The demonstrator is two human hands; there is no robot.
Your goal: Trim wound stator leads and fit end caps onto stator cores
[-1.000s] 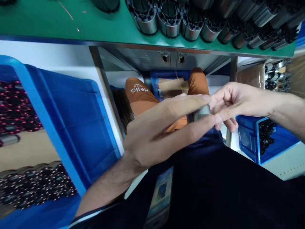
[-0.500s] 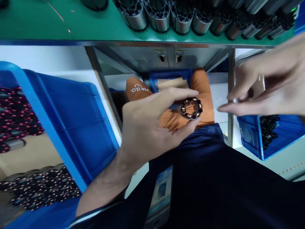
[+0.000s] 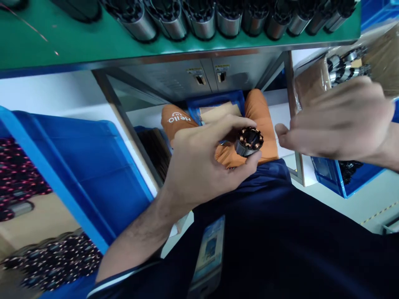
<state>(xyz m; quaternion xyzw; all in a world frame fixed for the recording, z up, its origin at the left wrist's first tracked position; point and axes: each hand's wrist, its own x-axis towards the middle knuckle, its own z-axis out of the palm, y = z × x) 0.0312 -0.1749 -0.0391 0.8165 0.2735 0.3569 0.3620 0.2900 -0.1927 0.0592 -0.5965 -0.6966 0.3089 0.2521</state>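
Observation:
My left hand [image 3: 205,160] grips a short metal cylinder [image 3: 248,142] between thumb and fingers, above my lap. Its open end, ringed with black parts and copper windings, faces up toward the camera. To the right, my right hand [image 3: 336,120] is smeared by motion and apart from the cylinder; its fingers look curled, and what they hold, if anything, cannot be made out. Several similar metal cylinders [image 3: 204,25] stand in a row on the green bench top [image 3: 93,45].
A blue bin [image 3: 84,166] at the left holds stacked wound parts [image 3: 62,259]. At the right are a plastic-wrapped carton [image 3: 313,81] with metal cylinders and a blue crate [image 3: 328,174] with black pieces. The bench edge crosses above my knees.
The view has shifted, bringing the right-hand carton into sight. The cylinder in my left hand has tilted, showing more of its side. My right hand has turned, with its back now toward the camera.

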